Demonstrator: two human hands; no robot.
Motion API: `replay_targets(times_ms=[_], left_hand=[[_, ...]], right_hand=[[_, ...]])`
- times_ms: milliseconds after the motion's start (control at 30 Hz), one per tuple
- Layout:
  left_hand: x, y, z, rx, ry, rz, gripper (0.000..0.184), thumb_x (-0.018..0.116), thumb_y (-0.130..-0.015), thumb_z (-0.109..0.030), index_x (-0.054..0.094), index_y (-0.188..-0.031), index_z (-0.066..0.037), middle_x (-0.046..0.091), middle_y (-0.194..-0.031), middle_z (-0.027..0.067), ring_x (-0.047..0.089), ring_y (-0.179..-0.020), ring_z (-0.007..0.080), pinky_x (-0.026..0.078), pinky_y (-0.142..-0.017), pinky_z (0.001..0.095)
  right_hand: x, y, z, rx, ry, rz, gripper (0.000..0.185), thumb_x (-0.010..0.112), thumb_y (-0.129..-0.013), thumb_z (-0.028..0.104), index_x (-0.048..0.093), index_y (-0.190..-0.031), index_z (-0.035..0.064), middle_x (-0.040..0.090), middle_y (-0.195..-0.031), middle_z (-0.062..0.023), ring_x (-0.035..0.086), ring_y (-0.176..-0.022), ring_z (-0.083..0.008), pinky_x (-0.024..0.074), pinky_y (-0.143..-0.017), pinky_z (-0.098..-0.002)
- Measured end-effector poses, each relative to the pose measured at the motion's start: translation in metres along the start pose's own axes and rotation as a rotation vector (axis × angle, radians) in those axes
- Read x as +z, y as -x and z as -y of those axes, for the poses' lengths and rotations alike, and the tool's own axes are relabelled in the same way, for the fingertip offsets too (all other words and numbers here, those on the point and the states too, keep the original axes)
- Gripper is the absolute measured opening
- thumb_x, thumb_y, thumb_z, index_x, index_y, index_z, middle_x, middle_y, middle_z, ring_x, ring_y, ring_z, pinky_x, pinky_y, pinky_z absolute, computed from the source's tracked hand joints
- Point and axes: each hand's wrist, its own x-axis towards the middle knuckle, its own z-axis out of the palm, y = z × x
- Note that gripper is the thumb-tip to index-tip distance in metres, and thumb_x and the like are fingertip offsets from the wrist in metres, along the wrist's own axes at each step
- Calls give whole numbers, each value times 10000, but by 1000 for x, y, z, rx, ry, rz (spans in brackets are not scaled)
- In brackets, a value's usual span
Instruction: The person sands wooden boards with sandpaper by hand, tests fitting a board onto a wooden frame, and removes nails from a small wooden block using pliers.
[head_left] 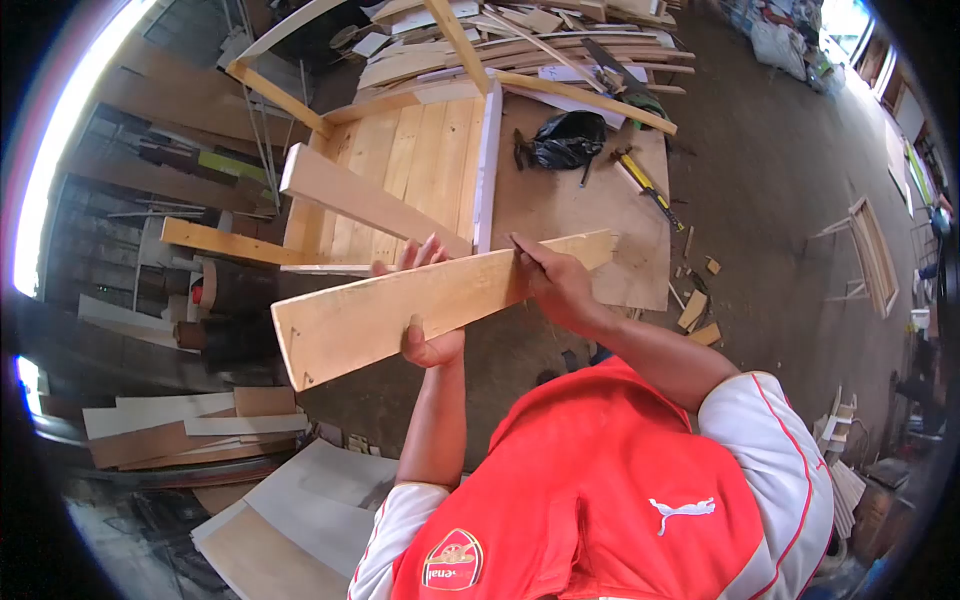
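Observation:
A flat wooden board (400, 305) is held up slantwise in front of my chest. My left hand (432, 340) supports it from below, its thumb on the near face and its fingers behind the upper edge. My right hand (560, 285) grips the board nearer its right end, with the fingertips at the top edge. Just beyond the board is an upturned wooden frame (400, 160) with a slatted panel and legs sticking out. A pale plank (375, 200) lies slantwise across that frame, its lower end hidden behind the board.
A brown sheet (640, 240) lies under the frame, with a black plastic bag (568, 140) and a yellow-black hammer (645, 185) on it. Wood offcuts (706, 333) are scattered at its right. Stacked boards (520, 60) lie behind; more planks (200, 425) lie at left.

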Motion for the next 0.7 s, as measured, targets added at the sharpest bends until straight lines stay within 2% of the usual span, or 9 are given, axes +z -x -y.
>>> replay_targets(times_ms=[67,167,233,267,367,400,533,633,700], left_hand=[[-6,0,2,-16,32,-7,979,577,-785,-478,183,-1571,-46,439,-1427,338,509,-1270,507,416,-1085,594],[-16,2,-3,-54,98,127,958,638,-839,-457,218,-1557,17,422,-1480,260,455,-1358,403,333,-1155,545],[-30,11,1,-59,-85,-10,839,590,-902,-413,272,-1515,63,453,-1457,240,507,-1309,354,331,-1159,529],[-40,8,0,67,-292,64,682,550,-962,-302,326,-1476,86,496,-1418,232,538,-1278,353,362,-1140,492],[-23,13,-24,143,-538,17,568,521,-988,-206,372,-1440,104,540,-1388,226,547,-1275,348,401,-1105,452],[-29,16,-25,141,-602,29,511,510,-991,-146,411,-1432,93,559,-1391,207,544,-1289,312,435,-1063,418],[-54,9,-40,160,-789,418,454,522,-994,-141,488,-1400,60,588,-1368,185,559,-1275,282,446,-1043,412],[-56,10,-55,67,-803,481,422,558,-997,-113,509,-1391,30,598,-1342,167,567,-1252,265,447,-1039,399],[-56,3,-68,-4,-859,554,407,579,-970,-97,543,-1361,13,616,-1311,172,576,-1246,286,454,-1025,404]], right_hand=[[14,5,17,-105,-42,4,343,517,-1044,169,604,-1375,156,715,-1059,-177,720,-924,-268,538,-805,-347],[24,11,54,-251,-60,-50,347,508,-1047,233,594,-1379,180,710,-1063,-187,711,-938,-338,544,-790,-408],[29,12,61,-268,-29,-79,348,507,-1047,263,590,-1377,188,706,-1076,-191,704,-953,-371,547,-786,-430],[25,11,53,-242,3,-79,347,509,-1047,262,591,-1376,188,704,-1084,-191,703,-963,-371,548,-789,-422],[29,9,45,-230,-45,-98,344,506,-1050,269,593,-1367,170,694,-1128,-191,693,-994,-377,549,-799,-414],[35,10,52,-254,-87,-98,344,504,-1051,270,593,-1369,170,690,-1133,-193,692,-994,-378,549,-801,-419],[44,16,116,-361,-175,0,379,539,-1025,279,583,-1387,178,670,-1132,-215,686,-986,-389,545,-805,-437],[30,23,126,-303,-53,64,394,542,-1013,214,572,-1400,144,691,-1130,-193,698,-985,-353,545,-807,-403],[21,24,114,-291,129,28,393,501,-1038,112,548,-1428,98,714,-1157,-157,725,-1017,-267,543,-828,-316]])
